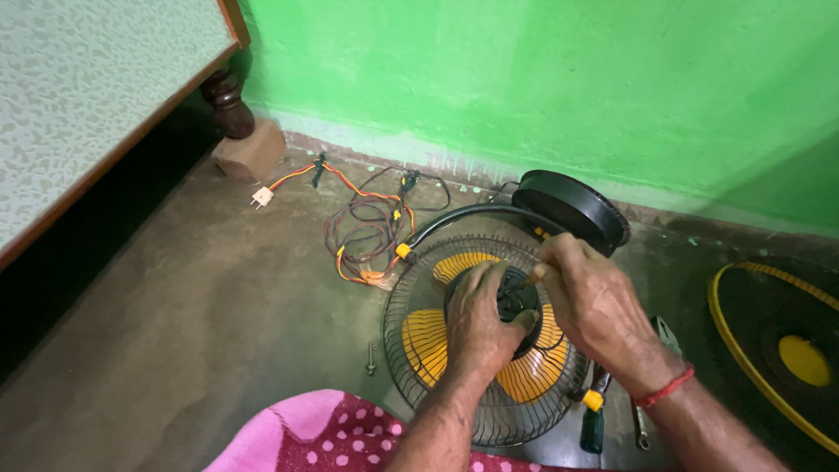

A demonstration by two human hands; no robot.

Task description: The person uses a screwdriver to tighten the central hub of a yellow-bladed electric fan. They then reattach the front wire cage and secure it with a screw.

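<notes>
A small fan lies face up on the floor, its dark wire guard (411, 297) around yellow blades (426, 336). My left hand (478, 325) rests on the black hub (517, 301) at the centre and grips it. My right hand (594, 308), with a red thread at the wrist, holds a thin tool with an orange handle (531, 278), its tip pointing at the hub. The fan's round black base (572, 207) lies just behind, joined by a curved black neck.
A tangle of red, orange and black wires (367, 232) with a white plug lies left of the fan. A screwdriver (594, 415) and pliers lie to the right, beside a second guard with a yellow rim (743, 350). A bed leg on a block (249, 149) stands far left. A bolt (372, 357) lies on the floor.
</notes>
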